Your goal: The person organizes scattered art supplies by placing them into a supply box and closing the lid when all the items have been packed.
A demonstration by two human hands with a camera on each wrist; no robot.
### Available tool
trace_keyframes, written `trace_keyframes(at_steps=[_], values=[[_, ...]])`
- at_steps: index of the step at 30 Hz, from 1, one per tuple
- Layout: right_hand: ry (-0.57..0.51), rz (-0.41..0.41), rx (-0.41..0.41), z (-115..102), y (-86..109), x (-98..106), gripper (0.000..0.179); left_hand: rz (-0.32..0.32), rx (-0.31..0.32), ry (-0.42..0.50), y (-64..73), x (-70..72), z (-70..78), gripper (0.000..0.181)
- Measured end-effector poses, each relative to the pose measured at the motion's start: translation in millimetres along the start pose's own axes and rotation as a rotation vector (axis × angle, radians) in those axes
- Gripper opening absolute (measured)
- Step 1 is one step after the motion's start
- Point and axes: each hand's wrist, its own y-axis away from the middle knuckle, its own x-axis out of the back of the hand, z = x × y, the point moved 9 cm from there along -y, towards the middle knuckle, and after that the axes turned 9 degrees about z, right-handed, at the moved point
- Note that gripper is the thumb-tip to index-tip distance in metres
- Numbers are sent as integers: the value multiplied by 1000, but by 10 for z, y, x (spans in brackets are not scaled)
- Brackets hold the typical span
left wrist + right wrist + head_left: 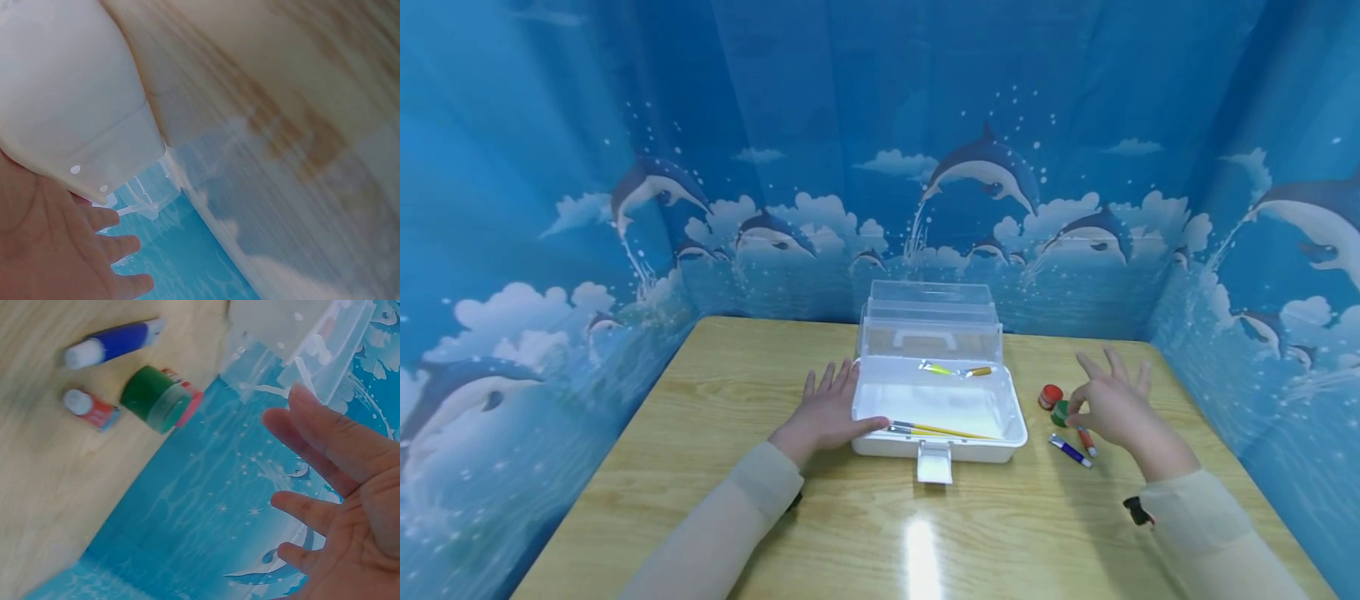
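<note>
Jars (1051,397) stand right of the box (979,452).

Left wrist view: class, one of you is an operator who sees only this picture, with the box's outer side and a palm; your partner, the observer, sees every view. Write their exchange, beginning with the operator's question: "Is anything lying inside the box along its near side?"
Observer: Yes, yellow-handled brushes lie there, inside the box.
Operator: And towards its far side?
Observer: A yellow-green tube and an orange-brown tube lie there, end to end.
Operator: Is the right hand holding anything?
Observer: No, the right wrist view shows nothing between its thumb and forefinger.
</note>
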Motion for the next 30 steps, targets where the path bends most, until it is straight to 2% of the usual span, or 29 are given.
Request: trace_keyframes(at_steps=[13, 24, 30], values=[[-3, -34, -80, 209, 104, -231, 15, 3, 6, 6, 2, -10, -16, 112], [-8, -59, -96, 296, 160, -416, 17, -5, 3, 6, 13, 12, 6, 112], [28, -70, -89, 306, 166, -516, 22, -7, 10, -7, 10, -3, 0, 113]])
